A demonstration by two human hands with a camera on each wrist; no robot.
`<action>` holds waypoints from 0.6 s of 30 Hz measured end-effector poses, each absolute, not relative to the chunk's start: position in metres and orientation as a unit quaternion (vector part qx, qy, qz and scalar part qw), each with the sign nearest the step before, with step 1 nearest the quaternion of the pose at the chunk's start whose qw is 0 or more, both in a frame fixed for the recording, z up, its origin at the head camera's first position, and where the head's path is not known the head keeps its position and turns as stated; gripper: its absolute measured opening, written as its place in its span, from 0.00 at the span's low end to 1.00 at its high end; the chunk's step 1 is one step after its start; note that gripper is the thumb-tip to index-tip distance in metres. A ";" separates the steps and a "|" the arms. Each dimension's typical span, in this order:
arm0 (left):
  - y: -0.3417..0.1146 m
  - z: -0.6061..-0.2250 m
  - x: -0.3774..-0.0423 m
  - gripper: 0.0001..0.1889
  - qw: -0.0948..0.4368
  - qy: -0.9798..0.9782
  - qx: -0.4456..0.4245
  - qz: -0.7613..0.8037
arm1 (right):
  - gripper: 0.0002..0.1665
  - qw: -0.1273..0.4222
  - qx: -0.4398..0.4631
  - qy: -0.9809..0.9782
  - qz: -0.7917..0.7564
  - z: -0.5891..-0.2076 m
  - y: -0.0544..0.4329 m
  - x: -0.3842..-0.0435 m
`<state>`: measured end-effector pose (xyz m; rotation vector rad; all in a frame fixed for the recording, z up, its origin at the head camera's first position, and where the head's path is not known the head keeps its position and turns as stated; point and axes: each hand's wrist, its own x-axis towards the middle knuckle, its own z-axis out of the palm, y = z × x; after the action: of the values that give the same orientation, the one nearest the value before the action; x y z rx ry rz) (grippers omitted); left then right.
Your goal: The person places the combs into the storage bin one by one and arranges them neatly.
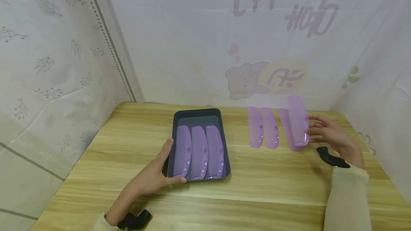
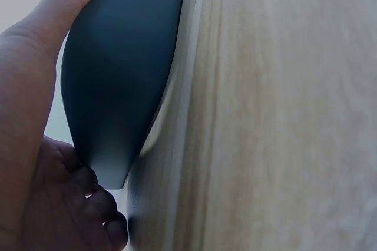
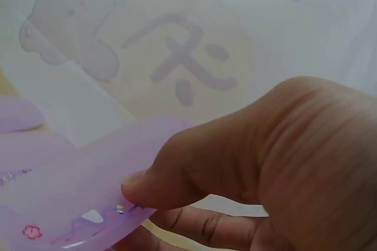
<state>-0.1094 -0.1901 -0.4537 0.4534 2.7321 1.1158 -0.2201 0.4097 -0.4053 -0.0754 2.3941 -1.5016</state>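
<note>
R hand (image 1: pixel 337 138) pinches a comb (image 1: pixel 297 117) by its R edge. Comb's well R of the tray (image 1: pixel 198 120), long way front-to-back, abt like the tray's. L hand (image 1: pixel 149 176), spread wide, holds tray's near L corner.

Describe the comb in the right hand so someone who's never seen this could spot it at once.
On the wooden table, find the dark tray, then look right to a row of three purple combs. By the row's right end, the right hand pinches the comb you want. It partly covers its nearest neighbour in the head view, and no other comb is hand-held.
</note>
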 end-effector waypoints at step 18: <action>-0.190 -0.456 -0.110 0.71 0.081 0.912 0.149 0.373 | 0.38 0.160 -0.065 0.812 -0.558 -0.395 0.377 -0.225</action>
<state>-0.1098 -0.1904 -0.4559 0.4448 2.7270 1.1152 -0.2251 0.3771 -0.3954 -0.1850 2.3200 -1.5930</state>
